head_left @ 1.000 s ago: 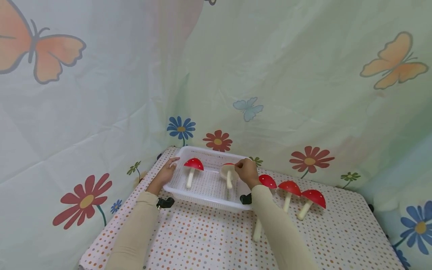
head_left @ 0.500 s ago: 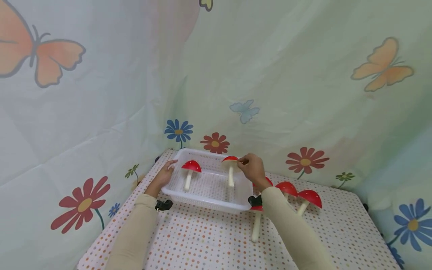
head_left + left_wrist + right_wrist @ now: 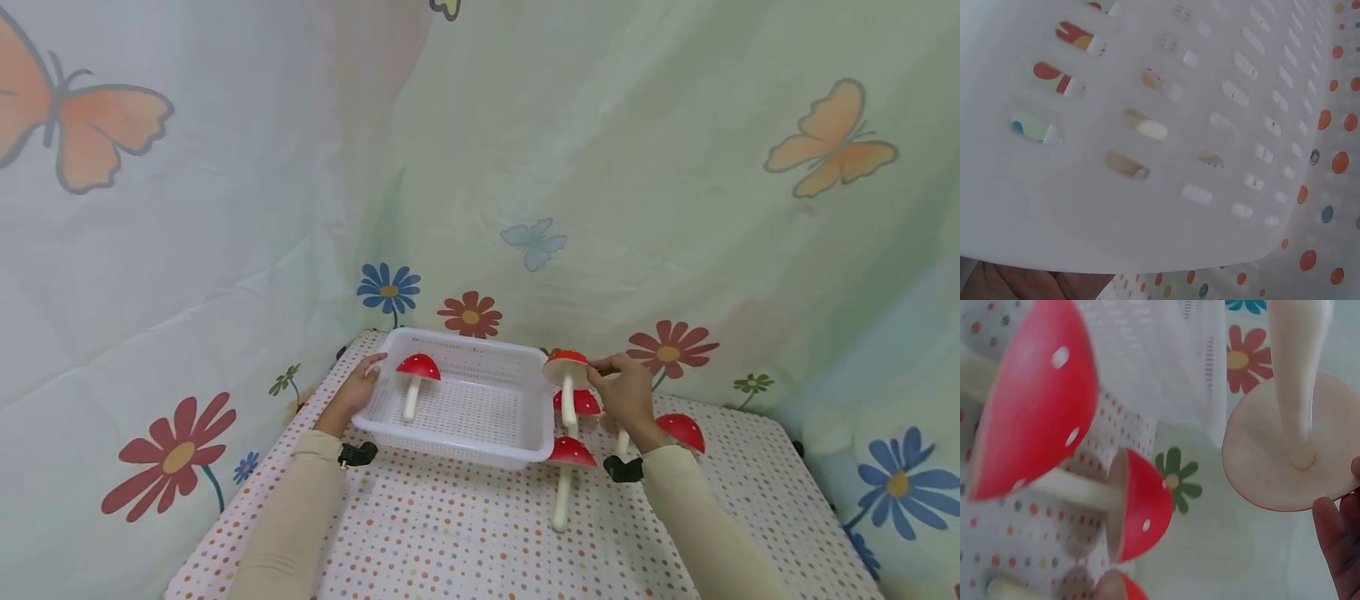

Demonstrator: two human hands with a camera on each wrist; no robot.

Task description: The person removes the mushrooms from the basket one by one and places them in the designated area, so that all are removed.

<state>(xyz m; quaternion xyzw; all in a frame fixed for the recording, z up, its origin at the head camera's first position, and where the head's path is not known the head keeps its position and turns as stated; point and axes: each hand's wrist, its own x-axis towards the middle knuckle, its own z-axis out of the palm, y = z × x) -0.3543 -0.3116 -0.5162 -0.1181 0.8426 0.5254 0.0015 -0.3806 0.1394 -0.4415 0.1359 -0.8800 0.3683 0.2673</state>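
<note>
My left hand grips the left rim of a white perforated plastic basket. In the left wrist view the basket wall fills most of the frame, with part of the hand beneath its rim. One toy mushroom, red-capped with white dots, is in the basket's left part. Between thumb and fingers, my right hand pinches the cap edge of another toy mushroom, raised beside the basket's right rim, stem downward. The right wrist view shows its pale underside and a thumb at the edge.
More red toy mushrooms lie right of the basket: one in front, one behind it, and one farther right. Another, showing a stem, is mostly hidden by the right hand. A dotted cloth covers the table; a printed curtain hangs behind.
My right hand has lifted the mushroom out of the basket and carried it right, past the rim. The left hand stays on the basket.
</note>
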